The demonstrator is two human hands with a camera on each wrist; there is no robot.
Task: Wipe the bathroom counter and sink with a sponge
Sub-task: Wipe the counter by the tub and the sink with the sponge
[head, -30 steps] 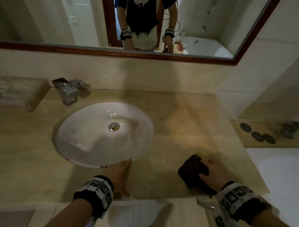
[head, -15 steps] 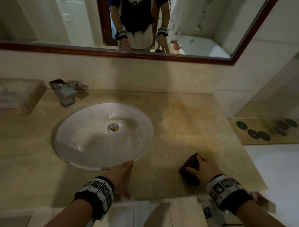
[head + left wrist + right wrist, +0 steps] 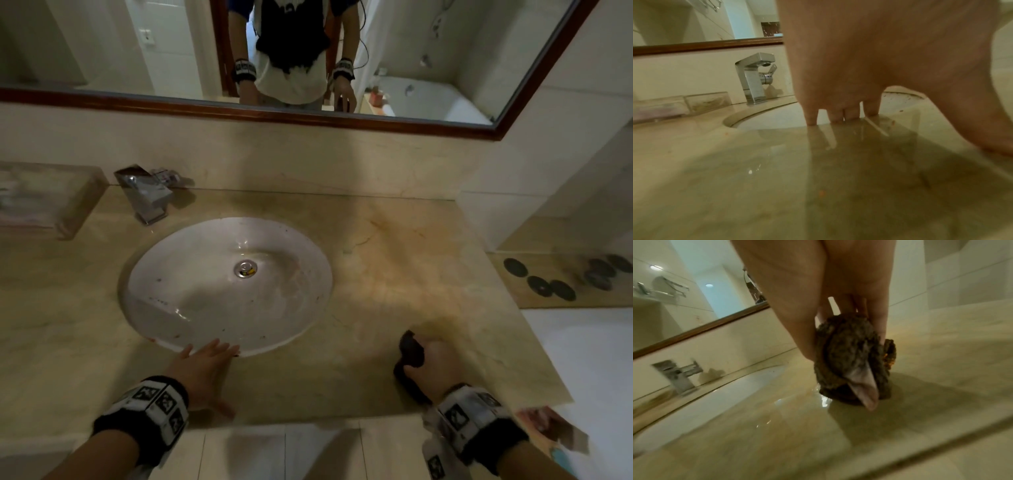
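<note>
Beige marbled counter (image 3: 394, 274), white sink (image 3: 205, 291) with dark specks, chrome faucet (image 3: 147, 195) upper left. Dark brown sponge (image 3: 411, 349) lower right; black-white patterned wristbands (image 3: 154, 407); reddish-brown mirror frame (image 3: 308, 118).

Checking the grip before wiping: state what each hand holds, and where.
Right hand grips the dark sponge, fingers and thumb squeezing its opposite sides. Left hand holds nothing, resting flat on the counter.

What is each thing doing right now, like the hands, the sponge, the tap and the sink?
Left hand: flat on the counter, fingers straight, at the sink's near edge.
Right hand: gripping the sponge.
Sponge: dark, squeezed, pressed on the counter.
Tap: no water running.
Sink: no standing water, speckled with dirt.
Counter: wet and shiny near the sponge.
</note>
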